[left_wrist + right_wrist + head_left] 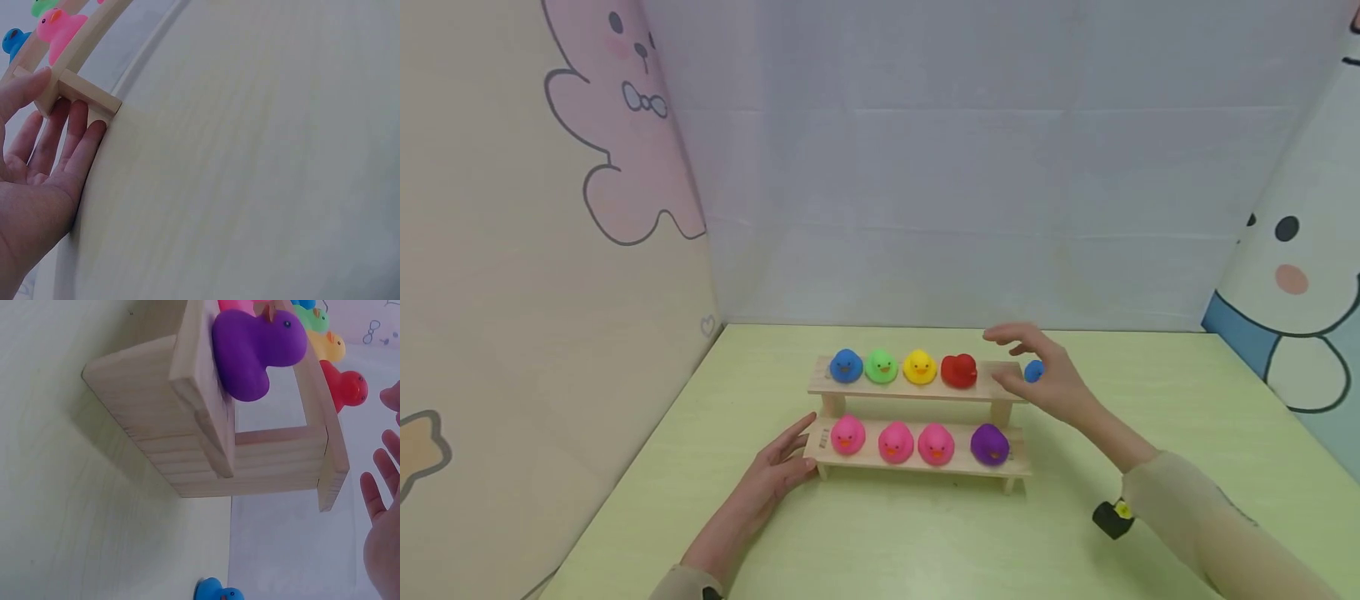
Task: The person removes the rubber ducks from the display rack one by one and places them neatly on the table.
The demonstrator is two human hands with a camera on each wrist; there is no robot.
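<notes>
A two-step wooden stand [917,393] stands on the table. Blue, green, yellow and red rubber ducks line its upper step, with the red duck [959,372] turned away to the side. On the lower step sit three pink ducks and a purple duck [990,445]. My left hand [778,462] holds the lower step's left end, thumb and fingers on either side of it. Nothing is between the spread fingers of my right hand [1048,371], which hovers by the upper step's right end. Another blue duck [215,591] lies on the table to the right, partly behind that hand.
The pale green table [925,542] meets a white curtain [962,167] at the back. Cartoon-printed panels flank it on the left and right. A small black object [1112,520] hangs at my right sleeve.
</notes>
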